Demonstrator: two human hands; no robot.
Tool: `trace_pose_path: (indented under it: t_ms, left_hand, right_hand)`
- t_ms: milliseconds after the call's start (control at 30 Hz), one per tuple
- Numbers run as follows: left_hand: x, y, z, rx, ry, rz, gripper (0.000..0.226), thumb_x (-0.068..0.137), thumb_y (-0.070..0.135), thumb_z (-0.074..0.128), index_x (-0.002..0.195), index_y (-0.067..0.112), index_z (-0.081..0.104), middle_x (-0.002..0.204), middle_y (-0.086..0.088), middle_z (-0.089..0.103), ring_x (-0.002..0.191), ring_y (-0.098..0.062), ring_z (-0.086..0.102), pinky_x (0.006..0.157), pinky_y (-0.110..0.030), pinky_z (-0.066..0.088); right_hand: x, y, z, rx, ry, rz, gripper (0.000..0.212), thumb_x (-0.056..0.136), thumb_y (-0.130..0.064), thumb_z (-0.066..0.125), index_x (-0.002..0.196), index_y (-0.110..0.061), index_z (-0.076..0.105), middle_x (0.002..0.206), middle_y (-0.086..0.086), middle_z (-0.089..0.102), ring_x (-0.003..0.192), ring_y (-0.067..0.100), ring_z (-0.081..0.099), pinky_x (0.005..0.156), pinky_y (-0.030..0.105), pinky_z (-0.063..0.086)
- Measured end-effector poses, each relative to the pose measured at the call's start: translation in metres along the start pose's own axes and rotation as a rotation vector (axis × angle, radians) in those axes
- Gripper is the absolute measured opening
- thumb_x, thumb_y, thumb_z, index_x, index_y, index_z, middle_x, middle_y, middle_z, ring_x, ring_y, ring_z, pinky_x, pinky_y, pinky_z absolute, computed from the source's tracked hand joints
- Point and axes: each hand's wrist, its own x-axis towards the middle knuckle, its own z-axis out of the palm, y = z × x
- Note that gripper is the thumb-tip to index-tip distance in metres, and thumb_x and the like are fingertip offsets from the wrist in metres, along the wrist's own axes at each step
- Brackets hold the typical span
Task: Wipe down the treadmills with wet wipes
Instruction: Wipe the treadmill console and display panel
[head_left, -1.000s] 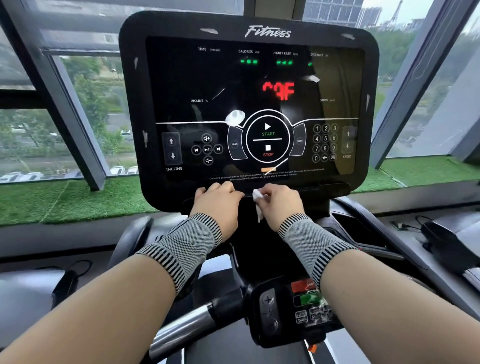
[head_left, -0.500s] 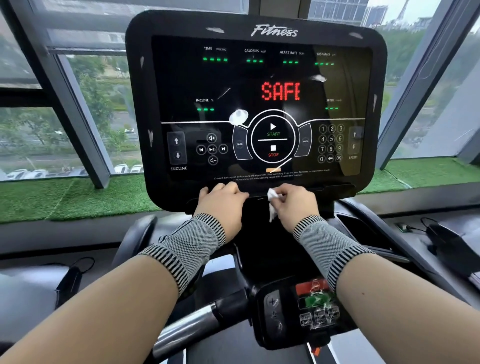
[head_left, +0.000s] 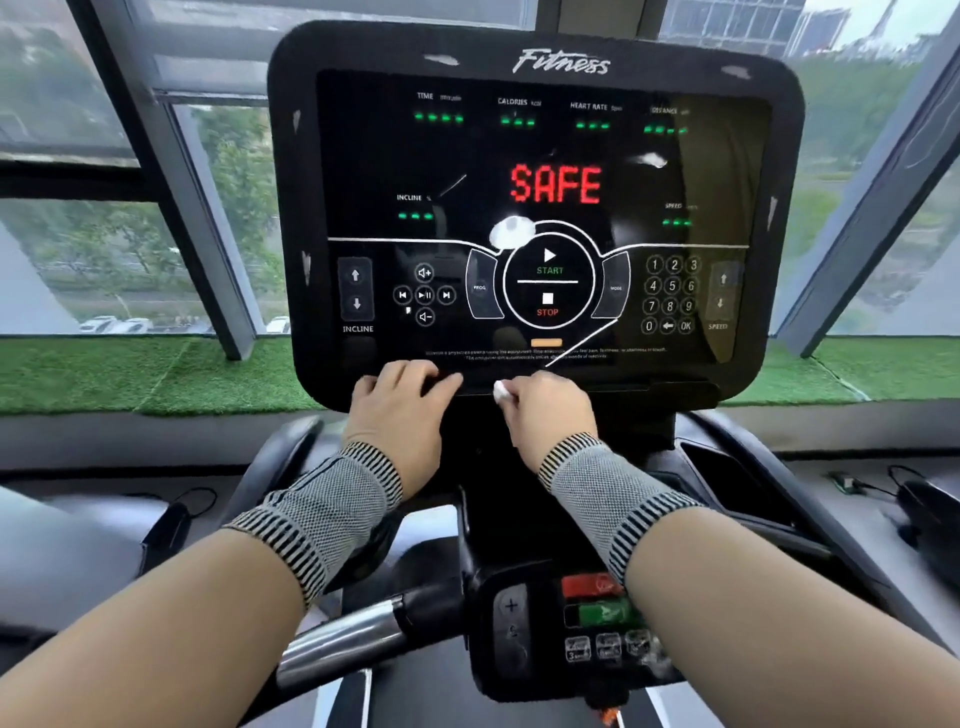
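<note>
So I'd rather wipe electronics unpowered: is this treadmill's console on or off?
On. The console shows SAFE in red letters, with green dashes lit under TIME, CALORIES, HEART RATE and INCLINE.

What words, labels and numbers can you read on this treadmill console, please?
On the console:
"Fitness", top frame.
"SAFE", red display.
"TIME", "CALORIES", "HEART RATE", "INCLINE", "SPEED": readout labels.
"START", "STOP": round centre button.
"0" to "9", "OK": keypad.
Bottom fine print: too blurred.
</note>
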Motion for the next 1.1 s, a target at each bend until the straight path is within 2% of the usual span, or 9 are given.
trace_pose_path:
  t_ms: [133,300,467,567,700,800,900,967,1100]
  left_hand:
    - [-0.008,0.003,0.0,-0.004,-0.015,-0.066,0.066,0.09,0.027,0.045,0.151,0.027,0.019,0.145,0.007,0.033,0.135,-0.016,0.027,0.111,-0.042,0.021]
    - [-0.014,0.01,0.004,-0.016,0.007,-0.119,0.064,0.089,0.025,0.045,0.149,0.022,0.023,0.151,0.009,0.028,0.139,-0.012,0.022,0.116,-0.048,0.014]
    - [-0.021,0.007,0.004,0.025,-0.051,-0.08,0.07,0.091,0.024,0.045,0.152,0.023,0.011,0.158,0.011,0.012,0.144,-0.01,0.01,0.116,-0.053,0.01]
    - [-0.022,0.003,0.004,0.025,-0.049,-0.064,0.071,0.091,0.025,0.045,0.152,0.025,0.009,0.158,0.012,0.01,0.144,-0.01,0.008,0.117,-0.052,0.01]
    - [-0.018,-0.001,0.002,0.008,-0.054,-0.034,0.069,0.091,0.025,0.042,0.152,0.025,0.011,0.158,0.012,0.013,0.143,-0.011,0.011,0.117,-0.051,0.012]
    - [-0.018,-0.007,0.001,-0.003,-0.055,0.008,0.069,0.09,0.024,0.042,0.152,0.025,0.012,0.157,0.012,0.015,0.142,-0.011,0.013,0.117,-0.052,0.012]
    - [-0.016,-0.013,0.002,-0.018,-0.058,0.028,0.07,0.089,0.024,0.043,0.152,0.026,0.012,0.157,0.012,0.015,0.142,-0.011,0.013,0.117,-0.053,0.011]
    - [-0.014,-0.014,0.001,-0.044,-0.063,0.047,0.07,0.089,0.023,0.045,0.152,0.026,0.014,0.156,0.013,0.017,0.141,-0.011,0.014,0.117,-0.053,0.011]
    - [-0.019,-0.028,0.0,-0.212,-0.012,0.021,0.071,0.086,0.013,0.047,0.151,0.028,0.022,0.155,0.013,0.021,0.141,-0.012,0.018,0.118,-0.046,0.016]
  right_hand:
    - [-0.002,0.034,-0.002,0.095,-0.027,0.029,0.019,0.095,-0.03,0.05,0.093,-0.018,0.064,0.094,-0.01,0.041,0.069,0.014,0.05,0.061,0.02,0.037]
    - [-0.003,0.021,0.002,0.006,0.011,-0.119,0.013,0.091,-0.013,0.053,0.097,-0.016,0.064,0.104,-0.001,0.047,0.072,0.024,0.058,0.066,0.027,0.046]
    - [-0.004,0.024,-0.003,-0.068,-0.039,-0.191,0.021,0.09,-0.005,0.049,0.106,-0.014,0.06,0.101,0.003,0.051,0.077,0.028,0.059,0.062,0.029,0.038]
    - [-0.004,0.023,-0.003,-0.057,-0.011,-0.153,0.021,0.09,-0.006,0.049,0.104,-0.015,0.062,0.095,0.003,0.05,0.077,0.027,0.059,0.063,0.029,0.039]
    - [-0.003,-0.016,0.009,0.014,-0.046,-0.185,0.013,0.091,-0.011,0.049,0.098,-0.016,0.06,0.108,0.001,0.047,0.073,0.022,0.055,0.063,0.028,0.043]
    - [-0.006,-0.006,0.007,0.059,-0.036,-0.141,0.008,0.091,-0.018,0.052,0.096,-0.021,0.058,0.109,-0.005,0.041,0.074,0.019,0.054,0.068,0.027,0.047]
    - [-0.008,0.002,0.005,0.058,0.019,-0.047,0.013,0.091,-0.016,0.052,0.099,-0.02,0.062,0.105,-0.003,0.041,0.076,0.022,0.056,0.071,0.029,0.05]
    - [-0.006,-0.015,0.008,0.077,0.008,-0.02,0.018,0.094,-0.019,0.049,0.104,-0.019,0.064,0.11,0.0,0.046,0.084,0.024,0.058,0.077,0.031,0.049]
    - [-0.005,-0.029,0.017,0.19,0.029,0.038,0.015,0.094,-0.028,0.051,0.095,-0.019,0.064,0.095,-0.007,0.045,0.078,0.017,0.053,0.069,0.02,0.043]
